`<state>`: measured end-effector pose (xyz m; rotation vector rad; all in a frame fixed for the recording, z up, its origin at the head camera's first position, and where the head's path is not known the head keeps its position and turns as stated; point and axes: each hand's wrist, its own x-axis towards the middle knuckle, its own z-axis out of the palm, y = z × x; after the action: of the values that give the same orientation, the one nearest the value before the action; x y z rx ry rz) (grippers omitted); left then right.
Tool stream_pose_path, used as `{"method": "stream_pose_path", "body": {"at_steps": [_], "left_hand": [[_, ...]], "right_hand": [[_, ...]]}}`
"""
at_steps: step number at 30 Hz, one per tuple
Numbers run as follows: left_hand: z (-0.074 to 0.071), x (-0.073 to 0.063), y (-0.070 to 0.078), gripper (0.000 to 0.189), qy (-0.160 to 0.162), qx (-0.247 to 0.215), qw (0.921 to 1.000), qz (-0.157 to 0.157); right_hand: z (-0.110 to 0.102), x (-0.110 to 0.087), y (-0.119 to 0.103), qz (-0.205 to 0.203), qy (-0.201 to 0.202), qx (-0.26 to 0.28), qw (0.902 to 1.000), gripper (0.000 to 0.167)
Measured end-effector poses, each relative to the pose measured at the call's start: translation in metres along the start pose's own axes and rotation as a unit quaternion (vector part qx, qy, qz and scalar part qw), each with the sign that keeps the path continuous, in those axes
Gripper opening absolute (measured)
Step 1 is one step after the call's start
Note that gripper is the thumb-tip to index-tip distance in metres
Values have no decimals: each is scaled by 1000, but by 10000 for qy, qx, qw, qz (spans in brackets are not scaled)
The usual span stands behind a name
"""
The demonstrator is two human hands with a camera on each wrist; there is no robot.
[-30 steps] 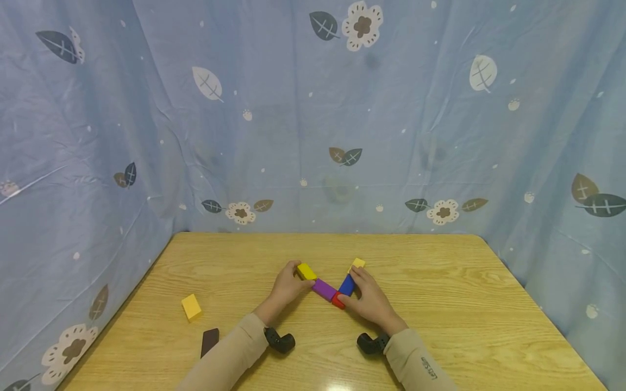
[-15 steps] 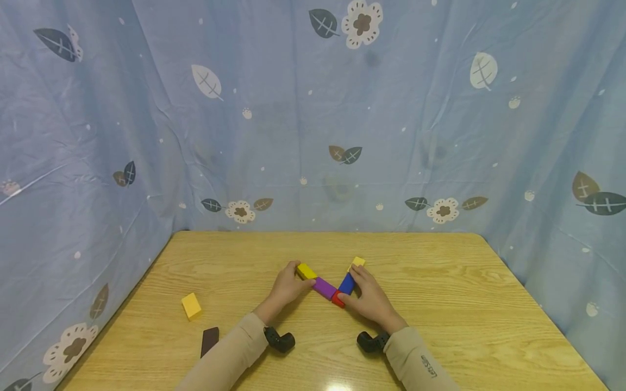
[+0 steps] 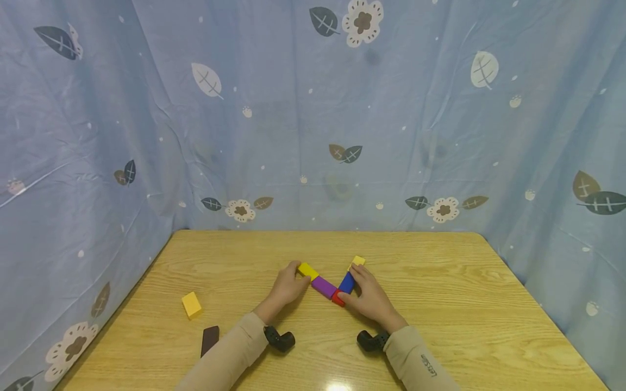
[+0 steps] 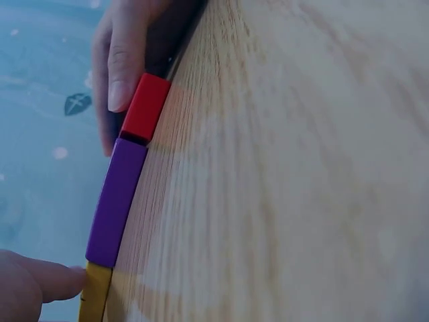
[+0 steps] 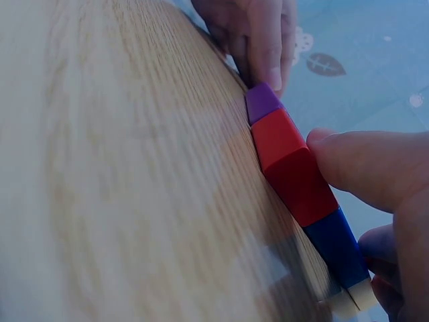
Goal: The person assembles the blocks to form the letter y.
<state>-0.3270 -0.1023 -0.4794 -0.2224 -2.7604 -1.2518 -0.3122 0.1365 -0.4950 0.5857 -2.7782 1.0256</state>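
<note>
Toy blocks lie end to end in a V on the table, within reach of both hands. The left hand (image 3: 286,285) has thumb and fingers at the sides of a yellow block (image 3: 308,271); in the left wrist view the thumb tip touches its edge. A purple block (image 3: 324,287) follows, then a red block (image 3: 338,297) at the corner. From there a blue block (image 3: 346,282) and a pale yellow block (image 3: 358,261) run away from the person. The right hand (image 3: 369,298) spans this arm of the V, thumb against the red block, fingertips by the pale yellow one.
To the left, another yellow block (image 3: 192,305) lies alone on the wooden table (image 3: 440,282). A dark brown block (image 3: 210,340) sits beside the left sleeve, partly covered by it. A blue patterned curtain (image 3: 274,141) encloses the table's back and sides.
The left thumb has drawn back slightly from the purple block's end toward the yellow block. The right hand and the blocks have hardly moved.
</note>
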Motion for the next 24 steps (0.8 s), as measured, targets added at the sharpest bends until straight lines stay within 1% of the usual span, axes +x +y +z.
{"method": "stream_pose_path", "body": {"at_steps": [5,10,14,17,20,24], "left_hand": [[-1,0,1,53,12,21,10000,-54],[-4,0,1,58,-33,-133,9997,-208],[-7,0,-2,63,-124,-387,9982,-444],[-11,1,-2,65,-221,-722,9957,-540],[-17,1,-2,67,-373,-1035,9925,-538],[-27,-1,-3,69,-517,-1090,9918,-433]], "right_hand": [[0,1,0,-5,-7,4,10000,78],[0,1,-1,2,-20,28,10000,78],[0,1,0,6,-39,20,10000,79],[0,1,0,3,-46,27,10000,80],[0,1,0,6,-37,57,10000,79],[1,0,1,4,-30,64,10000,79]]}}
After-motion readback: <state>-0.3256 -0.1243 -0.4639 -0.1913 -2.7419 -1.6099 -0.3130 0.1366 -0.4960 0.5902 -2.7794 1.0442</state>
